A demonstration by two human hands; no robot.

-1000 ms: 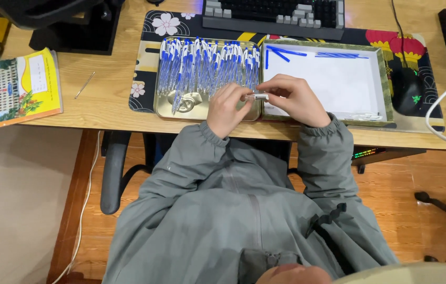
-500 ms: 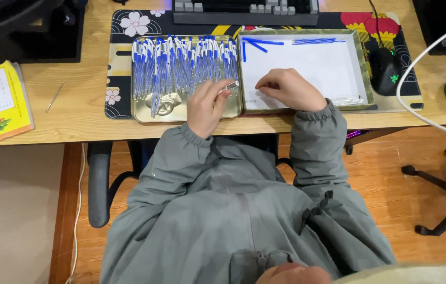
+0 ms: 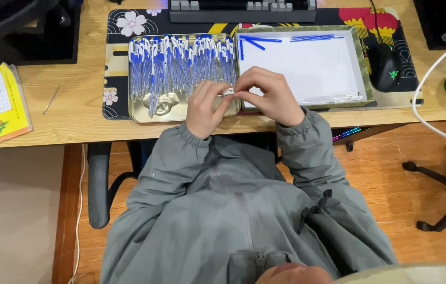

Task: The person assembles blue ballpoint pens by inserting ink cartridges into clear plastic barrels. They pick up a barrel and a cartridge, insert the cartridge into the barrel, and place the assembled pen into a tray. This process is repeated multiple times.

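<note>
At the middle top of the frame, the left hand [image 3: 205, 109] and right hand [image 3: 266, 96] have come together again, fingers pinching one small white pen part [image 3: 227, 92] between the gold metal tray of blue pens [image 3: 144, 114] and the white-lined box [image 3: 364, 79]. A black mouse [image 3: 385, 66] sits right, apart.

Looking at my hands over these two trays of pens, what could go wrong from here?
The small pen is pinched between the left hand and right hand right above the seam between the metal tray and the white box; if it slips it might fall between them or off the desk edge. The left wrist could also nudge the crowded blue pens.
</note>
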